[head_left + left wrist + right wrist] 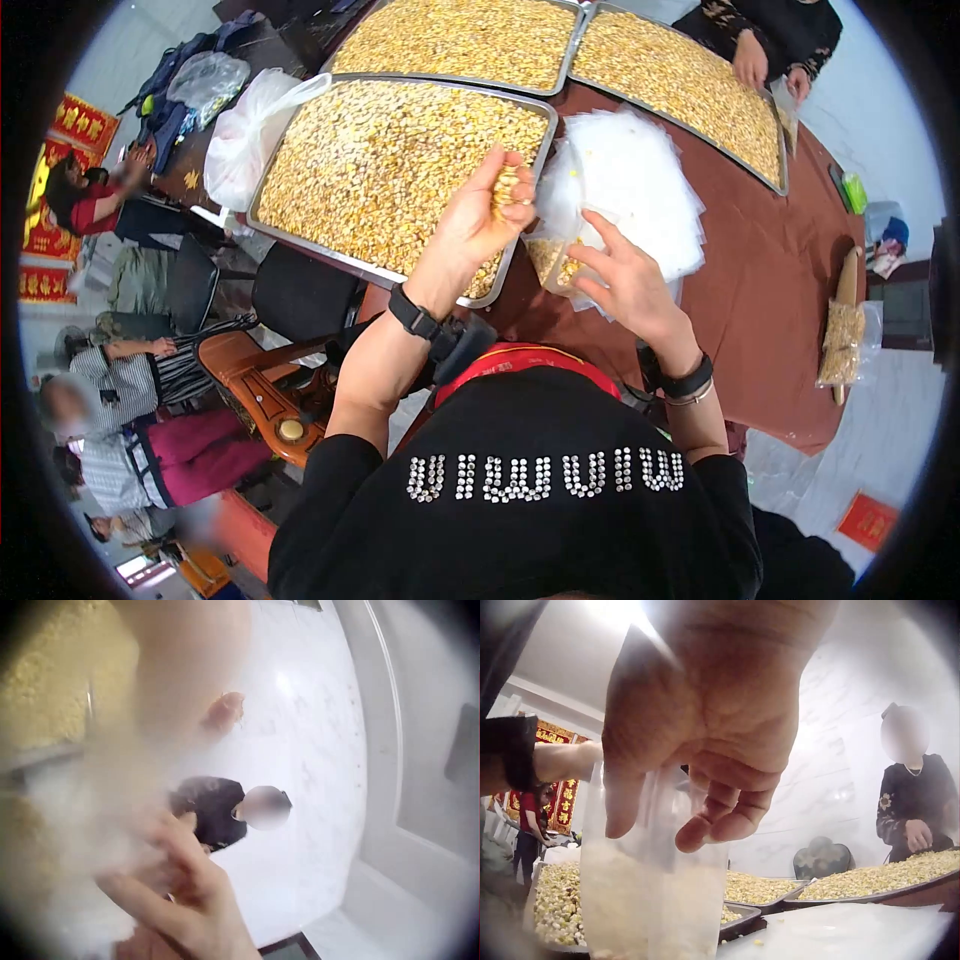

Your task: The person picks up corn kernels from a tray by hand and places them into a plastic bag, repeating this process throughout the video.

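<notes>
One counter (760, 300), covered in brown-red cloth. Three metal trays of yellow kernels upon it: near-left tray (350, 180), far-left tray (460, 40), far-right tray (670, 85). One stack of translucent sheets or bags (640, 190), right of the near-left tray. One person in black (805, 35), far right, hands at the far-right tray's edge. One white plastic bag (243, 150), knotted or bunched, touching the near-left tray's left side. One left grip (487, 210), closed around a handful of kernels (506, 190), above the near-left tray's right edge. One right grip (628, 280), gripping a translucent pouch (550, 262), kernels in its bottom, between the near-left tray and the stack.
</notes>
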`<act>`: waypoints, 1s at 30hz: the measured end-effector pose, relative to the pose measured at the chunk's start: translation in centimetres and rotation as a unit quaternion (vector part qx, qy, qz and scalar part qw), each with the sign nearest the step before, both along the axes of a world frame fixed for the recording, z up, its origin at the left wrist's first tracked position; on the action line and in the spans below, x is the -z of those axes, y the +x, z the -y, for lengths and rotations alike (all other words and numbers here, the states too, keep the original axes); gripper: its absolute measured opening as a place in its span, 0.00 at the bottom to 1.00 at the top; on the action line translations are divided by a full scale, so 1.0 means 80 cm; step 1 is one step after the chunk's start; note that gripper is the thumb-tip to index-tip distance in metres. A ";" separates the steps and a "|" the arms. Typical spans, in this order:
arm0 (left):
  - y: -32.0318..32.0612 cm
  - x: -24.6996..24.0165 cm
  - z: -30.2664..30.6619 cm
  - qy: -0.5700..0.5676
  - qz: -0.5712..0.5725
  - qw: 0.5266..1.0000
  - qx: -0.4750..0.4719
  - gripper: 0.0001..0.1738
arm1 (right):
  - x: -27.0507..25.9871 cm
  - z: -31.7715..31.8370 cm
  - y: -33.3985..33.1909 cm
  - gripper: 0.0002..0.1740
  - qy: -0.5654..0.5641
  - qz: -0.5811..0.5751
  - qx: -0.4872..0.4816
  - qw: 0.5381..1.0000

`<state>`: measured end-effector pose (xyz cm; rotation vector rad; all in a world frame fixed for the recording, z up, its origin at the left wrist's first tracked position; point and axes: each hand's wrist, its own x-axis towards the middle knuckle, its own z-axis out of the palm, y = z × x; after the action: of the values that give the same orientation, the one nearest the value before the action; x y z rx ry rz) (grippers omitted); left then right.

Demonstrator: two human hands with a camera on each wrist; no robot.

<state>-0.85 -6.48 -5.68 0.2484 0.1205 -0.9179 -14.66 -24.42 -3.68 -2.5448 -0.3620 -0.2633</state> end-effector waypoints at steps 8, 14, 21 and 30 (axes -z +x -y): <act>-0.046 -0.033 0.071 0.078 0.047 0.996 0.010 0.16 | -0.001 -0.007 0.000 0.13 -0.056 -0.046 0.019 0.997; -0.058 -0.021 0.077 0.184 0.185 0.963 -0.068 0.16 | 0.001 0.003 -0.016 0.09 -0.062 0.014 0.019 0.998; -0.066 -0.023 0.076 0.197 0.245 0.943 -0.107 0.17 | 0.010 0.013 -0.027 0.08 -0.041 0.013 0.012 0.999; -0.070 -0.004 0.082 0.224 0.371 0.895 -0.103 0.22 | 0.011 0.009 -0.015 0.07 -0.043 0.006 -0.029 0.999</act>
<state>-6.44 -13.08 -5.35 0.9814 -0.3530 -0.5230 -15.85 -25.14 -4.57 -2.6125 -0.4602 -0.2449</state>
